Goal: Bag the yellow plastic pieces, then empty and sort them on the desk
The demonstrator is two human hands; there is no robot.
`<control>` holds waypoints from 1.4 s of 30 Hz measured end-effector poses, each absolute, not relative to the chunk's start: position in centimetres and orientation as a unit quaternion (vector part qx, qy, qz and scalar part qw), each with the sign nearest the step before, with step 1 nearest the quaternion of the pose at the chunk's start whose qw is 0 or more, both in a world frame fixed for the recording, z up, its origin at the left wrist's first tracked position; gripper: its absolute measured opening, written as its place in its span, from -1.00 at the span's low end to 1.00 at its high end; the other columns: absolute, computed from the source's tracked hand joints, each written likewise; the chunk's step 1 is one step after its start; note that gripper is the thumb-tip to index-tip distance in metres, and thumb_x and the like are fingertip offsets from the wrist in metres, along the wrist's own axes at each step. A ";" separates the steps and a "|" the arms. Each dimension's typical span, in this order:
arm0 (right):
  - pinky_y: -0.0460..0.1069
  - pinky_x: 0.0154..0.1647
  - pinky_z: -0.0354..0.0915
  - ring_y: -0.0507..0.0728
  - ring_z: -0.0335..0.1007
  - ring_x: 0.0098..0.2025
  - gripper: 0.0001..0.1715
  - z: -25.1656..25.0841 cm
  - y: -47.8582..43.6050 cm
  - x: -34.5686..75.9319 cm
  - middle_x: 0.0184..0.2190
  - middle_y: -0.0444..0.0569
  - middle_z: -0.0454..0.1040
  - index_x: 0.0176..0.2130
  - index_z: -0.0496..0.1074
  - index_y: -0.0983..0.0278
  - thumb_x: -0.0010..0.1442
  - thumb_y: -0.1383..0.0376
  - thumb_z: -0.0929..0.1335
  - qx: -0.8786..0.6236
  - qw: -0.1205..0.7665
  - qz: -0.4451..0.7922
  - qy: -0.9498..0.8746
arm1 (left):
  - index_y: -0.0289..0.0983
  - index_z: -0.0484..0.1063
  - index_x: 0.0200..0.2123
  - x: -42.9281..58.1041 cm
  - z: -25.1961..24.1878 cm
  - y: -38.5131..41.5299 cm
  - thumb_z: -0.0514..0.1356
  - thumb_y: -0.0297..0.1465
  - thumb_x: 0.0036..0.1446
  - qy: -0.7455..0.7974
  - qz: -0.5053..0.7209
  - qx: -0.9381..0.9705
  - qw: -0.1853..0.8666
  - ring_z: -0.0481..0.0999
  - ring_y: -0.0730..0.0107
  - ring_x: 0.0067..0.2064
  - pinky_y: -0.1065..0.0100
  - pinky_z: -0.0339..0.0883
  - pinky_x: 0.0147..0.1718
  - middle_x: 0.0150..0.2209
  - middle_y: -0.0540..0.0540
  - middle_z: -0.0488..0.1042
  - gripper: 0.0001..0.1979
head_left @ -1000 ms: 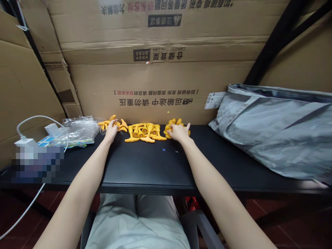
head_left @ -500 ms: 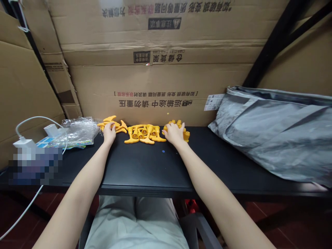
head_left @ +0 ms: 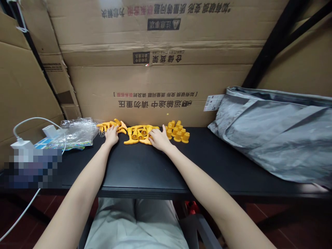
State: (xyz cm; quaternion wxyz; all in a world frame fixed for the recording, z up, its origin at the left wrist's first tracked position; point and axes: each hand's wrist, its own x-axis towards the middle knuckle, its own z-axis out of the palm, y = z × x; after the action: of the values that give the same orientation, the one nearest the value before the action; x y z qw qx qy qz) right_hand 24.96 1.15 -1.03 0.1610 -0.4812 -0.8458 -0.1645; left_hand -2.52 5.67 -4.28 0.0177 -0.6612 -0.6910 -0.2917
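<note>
My left hand (head_left: 111, 135) rests at the near side of a pile of yellow T-shaped handles with metal spirals (head_left: 103, 126), fingers spread and touching them. In the middle lies a group of yellow T-handled pieces with cup-shaped ends (head_left: 138, 134), some of the cups turned toward me. Over the right end of that group is my right hand (head_left: 159, 139), fingers apart and its thumb raised, covering part of the pieces. Just right of it, several yellow cup-shaped caps (head_left: 178, 132) stand close together on the black table (head_left: 145, 166).
Clear plastic bags (head_left: 80, 131) lie at the left beside a white charger with a cable (head_left: 24, 147) and a blurred-out object (head_left: 33, 169). A large grey bag (head_left: 269, 135) occupies the right side. Cardboard (head_left: 160, 79) walls the back.
My right hand has moved left from the caps onto the middle group, uncovering the caps. My left hand has shifted slightly right and down, and handles in its pile lie differently.
</note>
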 end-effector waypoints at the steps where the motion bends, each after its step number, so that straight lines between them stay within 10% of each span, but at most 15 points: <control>1: 0.41 0.24 -0.19 0.25 0.31 0.00 -0.76 -1.0 1.1 24.9 -0.11 0.12 0.48 -0.18 0.44 0.28 0.25 0.31 0.21 -0.479 0.162 -0.164 -0.847 | -0.21 0.33 0.13 -2.6 -4.3 5.7 -0.02 -0.46 0.17 -0.689 -0.291 -0.663 0.024 0.13 0.05 0.29 0.01 0.08 0.17 0.27 -0.26 0.19 -0.55; 30: 0.40 0.25 -0.20 0.24 0.30 0.00 -0.72 -0.8 1.0 25.1 -0.12 0.12 0.48 -0.16 0.46 0.29 0.26 0.31 0.20 -0.485 0.144 -0.138 -0.851 | -0.21 0.48 -0.21 2.7 -2.0 2.6 0.03 -0.22 0.20 -0.615 -0.159 -0.772 -0.027 0.37 0.06 0.07 -0.09 0.13 0.06 -0.11 -0.20 0.46 -0.71; 42: 0.39 0.26 -0.20 0.26 0.31 0.05 -0.61 -1.1 1.4 25.3 0.02 0.15 0.43 0.03 0.37 0.28 0.26 0.33 0.18 -0.455 0.233 -0.152 -0.846 | -0.26 0.35 -0.25 1.0 -1.5 3.3 0.04 -0.58 0.07 -0.590 -0.346 -0.725 0.086 0.48 0.19 -0.09 0.17 0.23 -0.02 -0.19 -0.17 0.51 -0.80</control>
State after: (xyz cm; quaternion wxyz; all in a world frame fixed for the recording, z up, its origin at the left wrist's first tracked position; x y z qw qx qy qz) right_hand 25.28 1.45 -1.13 0.2331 -0.4551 -0.8459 -0.1516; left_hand 0.98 3.26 -1.55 0.0860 -0.7246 -0.5900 -0.3457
